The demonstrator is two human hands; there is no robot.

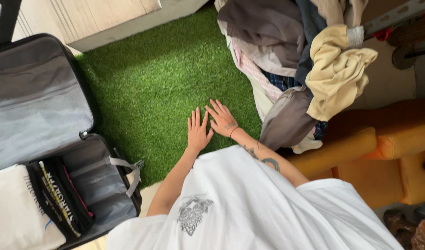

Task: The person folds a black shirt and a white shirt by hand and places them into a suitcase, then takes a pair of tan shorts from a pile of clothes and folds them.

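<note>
My left hand (197, 132) and my right hand (221, 118) lie flat and side by side on the green grass-like mat (152, 83), fingers spread, holding nothing. A white shirt with a grey print (240, 203) covers my body at the bottom of the view. To the right of my hands, a pile of clothes (295, 60) in grey, cream, beige and checked blue spills over the mat's edge. An open black suitcase (41, 115) sits at the left, with folded white and black garments (31, 203) packed in its lower half.
An orange cushioned seat (384, 148) stands at the right, under and beside the clothes pile. A pale wooden cabinet (101, 18) borders the mat at the top. Dark shoes (407, 227) lie at the bottom right corner.
</note>
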